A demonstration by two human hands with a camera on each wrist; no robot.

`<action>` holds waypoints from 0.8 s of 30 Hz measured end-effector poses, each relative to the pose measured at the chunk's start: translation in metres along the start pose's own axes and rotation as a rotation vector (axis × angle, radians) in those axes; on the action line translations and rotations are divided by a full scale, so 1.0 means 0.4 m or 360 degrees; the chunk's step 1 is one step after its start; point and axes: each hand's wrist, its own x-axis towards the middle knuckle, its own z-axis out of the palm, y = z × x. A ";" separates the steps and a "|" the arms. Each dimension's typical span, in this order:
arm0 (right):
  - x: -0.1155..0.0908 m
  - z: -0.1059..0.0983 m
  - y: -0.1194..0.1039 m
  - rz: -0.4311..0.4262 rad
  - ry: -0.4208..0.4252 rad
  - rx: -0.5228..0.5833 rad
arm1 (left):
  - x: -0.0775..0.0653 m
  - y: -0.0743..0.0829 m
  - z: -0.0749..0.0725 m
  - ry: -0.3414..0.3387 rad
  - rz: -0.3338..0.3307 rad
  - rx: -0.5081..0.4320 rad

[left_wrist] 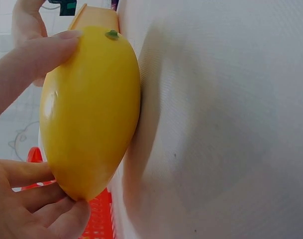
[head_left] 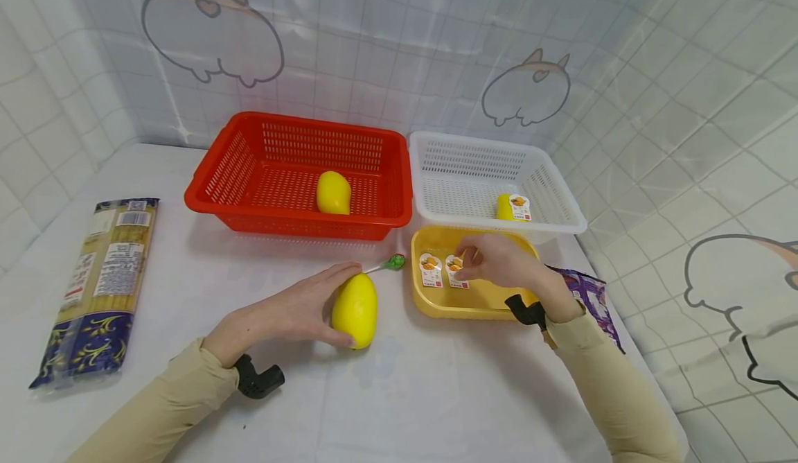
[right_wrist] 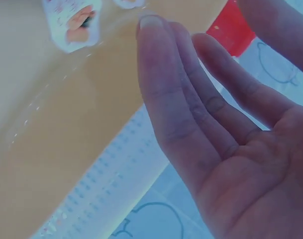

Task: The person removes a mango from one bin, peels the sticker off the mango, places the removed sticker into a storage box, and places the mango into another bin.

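My left hand (head_left: 305,307) grips a yellow mango (head_left: 355,312) on the white table, thumb at one end and fingers round the other. A small green stem spot on the mango (left_wrist: 91,109) shows in the left wrist view. My right hand (head_left: 499,262) hovers over a yellow tray (head_left: 486,312). Its fingers (right_wrist: 163,84) are slightly bent, thumb apart, with nothing between them in the right wrist view. Two paper labels with a fruit picture lie in the tray: a left label (head_left: 431,270) and a right label (head_left: 458,281), the latter beside my right fingertips.
Behind stand a red basket (head_left: 299,219) holding another mango (head_left: 333,193) and a white basket (head_left: 455,203) holding a labelled yellow fruit (head_left: 503,206). A green-wrapped lollipop (head_left: 394,262) lies between mango and tray. A pasta pack (head_left: 102,290) is at left, a purple packet (head_left: 589,296) at right.
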 end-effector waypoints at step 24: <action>-0.022 0.079 -0.133 -0.0168 0.0202 0.0441 | 0.005 0.002 0.001 -0.0014 -0.0009 0.0023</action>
